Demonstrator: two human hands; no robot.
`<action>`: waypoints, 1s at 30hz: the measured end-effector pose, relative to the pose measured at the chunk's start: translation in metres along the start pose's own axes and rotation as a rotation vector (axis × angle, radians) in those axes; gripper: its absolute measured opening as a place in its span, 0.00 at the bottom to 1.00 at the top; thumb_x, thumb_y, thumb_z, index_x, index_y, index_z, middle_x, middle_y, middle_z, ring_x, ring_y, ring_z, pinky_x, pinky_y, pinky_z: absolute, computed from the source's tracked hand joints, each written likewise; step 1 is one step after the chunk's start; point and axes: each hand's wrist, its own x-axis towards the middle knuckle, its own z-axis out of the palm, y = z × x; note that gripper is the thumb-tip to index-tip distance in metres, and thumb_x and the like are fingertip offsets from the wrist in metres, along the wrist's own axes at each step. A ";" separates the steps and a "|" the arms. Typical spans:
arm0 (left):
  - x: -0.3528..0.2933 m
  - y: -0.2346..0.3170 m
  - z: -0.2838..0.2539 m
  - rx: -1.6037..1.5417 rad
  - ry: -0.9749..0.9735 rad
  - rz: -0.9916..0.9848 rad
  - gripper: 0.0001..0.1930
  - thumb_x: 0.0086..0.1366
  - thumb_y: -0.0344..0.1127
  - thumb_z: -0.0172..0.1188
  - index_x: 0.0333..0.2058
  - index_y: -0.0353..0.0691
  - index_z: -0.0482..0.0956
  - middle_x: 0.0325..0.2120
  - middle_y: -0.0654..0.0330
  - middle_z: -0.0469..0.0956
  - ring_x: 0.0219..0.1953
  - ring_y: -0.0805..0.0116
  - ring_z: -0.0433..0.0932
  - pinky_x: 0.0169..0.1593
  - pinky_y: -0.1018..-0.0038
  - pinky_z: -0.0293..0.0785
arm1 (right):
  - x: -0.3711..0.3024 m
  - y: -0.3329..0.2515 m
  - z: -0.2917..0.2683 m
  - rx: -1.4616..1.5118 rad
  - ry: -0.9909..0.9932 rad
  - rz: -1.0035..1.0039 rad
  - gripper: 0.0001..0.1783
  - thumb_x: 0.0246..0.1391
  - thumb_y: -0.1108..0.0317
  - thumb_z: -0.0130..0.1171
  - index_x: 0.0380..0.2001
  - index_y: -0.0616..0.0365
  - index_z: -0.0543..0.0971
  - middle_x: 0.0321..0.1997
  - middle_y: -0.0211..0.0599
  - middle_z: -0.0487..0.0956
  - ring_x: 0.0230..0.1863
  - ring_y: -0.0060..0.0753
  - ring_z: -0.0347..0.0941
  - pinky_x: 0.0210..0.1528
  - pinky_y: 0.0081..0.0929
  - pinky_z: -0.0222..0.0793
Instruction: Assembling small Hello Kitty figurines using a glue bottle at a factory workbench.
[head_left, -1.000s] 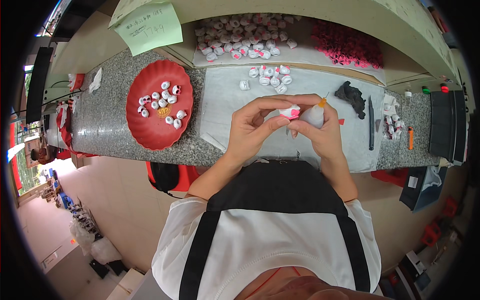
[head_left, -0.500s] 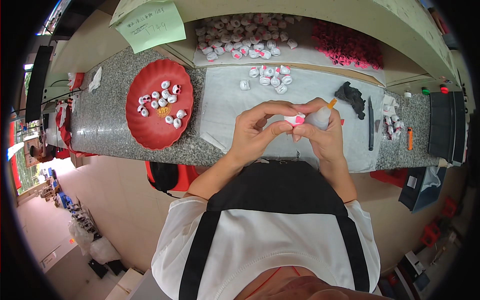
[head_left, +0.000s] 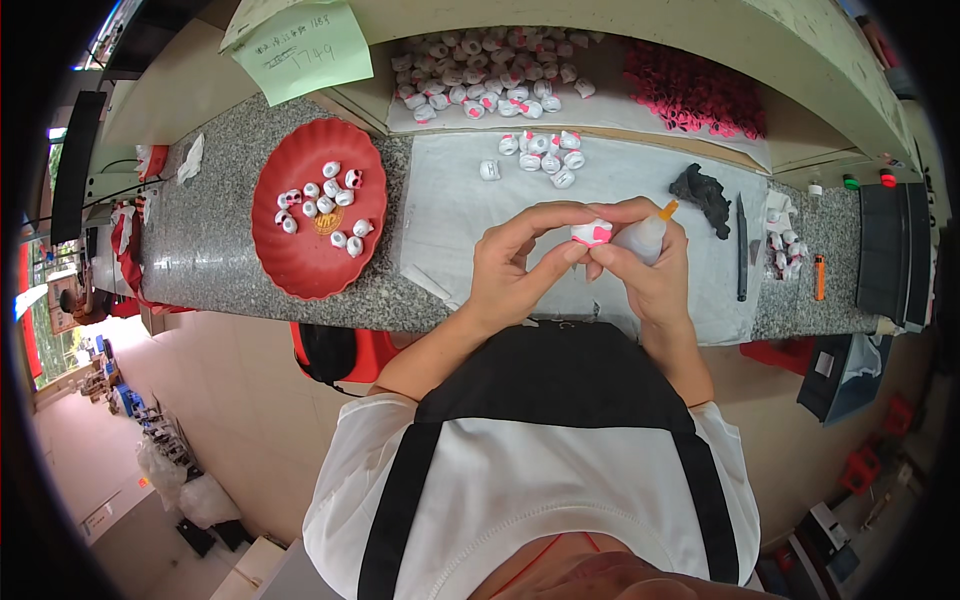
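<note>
Between my hands is a small white rounded piece with pink patches (head_left: 591, 234). The thumb and fingers of my left hand (head_left: 508, 262) pinch it from the left, and fingertips of my right hand (head_left: 655, 280) touch it from the other side. A translucent squeeze bottle with an orange tip (head_left: 642, 240) is tucked in my right hand, its tip slanting up and away to the right. Under both hands lies a white paper sheet (head_left: 450, 215). Just beyond them on the sheet, several similar white pieces (head_left: 540, 150) form a loose cluster.
To the left stands a red scalloped plate (head_left: 275, 245) bearing several white pieces. A shelf at the back holds a heap of white pieces (head_left: 480, 75) and a pile of pink parts (head_left: 695, 90). A black crumpled lump (head_left: 700, 197), a dark pen (head_left: 742, 250) and an orange lighter-like item (head_left: 820, 277) lie right.
The white piece has turned in my fingers, showing its pink patches differently, and sits slightly higher. My hands have shifted a little; the bottle stays in my right hand.
</note>
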 end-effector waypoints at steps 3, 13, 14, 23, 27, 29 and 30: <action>0.001 0.000 0.000 -0.050 0.010 -0.079 0.13 0.50 0.22 0.51 0.37 0.32 0.67 0.35 0.55 0.70 0.39 0.70 0.68 0.44 0.75 0.63 | 0.002 0.000 -0.001 0.008 -0.005 0.025 0.13 0.38 0.79 0.53 0.33 0.66 0.70 0.20 0.35 0.71 0.19 0.21 0.67 0.20 0.16 0.63; 0.003 -0.010 -0.007 -0.184 -0.049 0.021 0.10 0.47 0.27 0.57 0.30 0.35 0.68 0.31 0.55 0.69 0.36 0.67 0.69 0.36 0.76 0.69 | -0.003 0.005 -0.005 0.082 -0.088 0.100 0.14 0.35 0.77 0.55 0.31 0.67 0.69 0.27 0.42 0.72 0.19 0.26 0.68 0.20 0.20 0.65; 0.003 -0.010 -0.007 -0.193 -0.051 0.015 0.11 0.47 0.27 0.57 0.30 0.35 0.68 0.31 0.55 0.69 0.35 0.67 0.69 0.35 0.76 0.68 | -0.002 0.005 -0.005 0.083 -0.089 0.093 0.14 0.36 0.77 0.55 0.31 0.67 0.69 0.27 0.42 0.72 0.19 0.26 0.68 0.21 0.20 0.65; 0.003 -0.014 -0.010 -0.421 -0.087 -0.143 0.11 0.46 0.28 0.58 0.31 0.38 0.68 0.34 0.55 0.68 0.41 0.66 0.66 0.43 0.70 0.62 | 0.000 0.006 -0.002 0.035 -0.065 0.079 0.15 0.36 0.78 0.56 0.33 0.66 0.69 0.24 0.38 0.71 0.21 0.25 0.69 0.23 0.18 0.64; 0.004 -0.014 -0.010 -0.346 -0.079 -0.087 0.11 0.46 0.27 0.58 0.31 0.38 0.69 0.34 0.55 0.68 0.41 0.65 0.66 0.43 0.71 0.63 | 0.003 0.009 -0.004 0.161 -0.088 0.124 0.15 0.35 0.78 0.57 0.32 0.65 0.70 0.20 0.34 0.71 0.20 0.23 0.68 0.23 0.16 0.62; 0.002 -0.007 -0.010 -0.374 -0.045 -0.114 0.11 0.46 0.26 0.58 0.31 0.36 0.70 0.33 0.55 0.69 0.41 0.64 0.67 0.43 0.72 0.64 | 0.003 0.010 -0.004 0.162 -0.106 0.129 0.14 0.35 0.79 0.56 0.31 0.65 0.70 0.20 0.35 0.71 0.19 0.24 0.68 0.23 0.17 0.63; 0.001 -0.008 -0.010 -0.363 -0.031 -0.108 0.11 0.46 0.26 0.58 0.31 0.36 0.70 0.33 0.55 0.69 0.41 0.64 0.67 0.43 0.72 0.64 | 0.003 0.011 -0.005 0.159 -0.114 0.130 0.14 0.35 0.79 0.56 0.31 0.65 0.70 0.20 0.36 0.71 0.19 0.25 0.68 0.22 0.18 0.64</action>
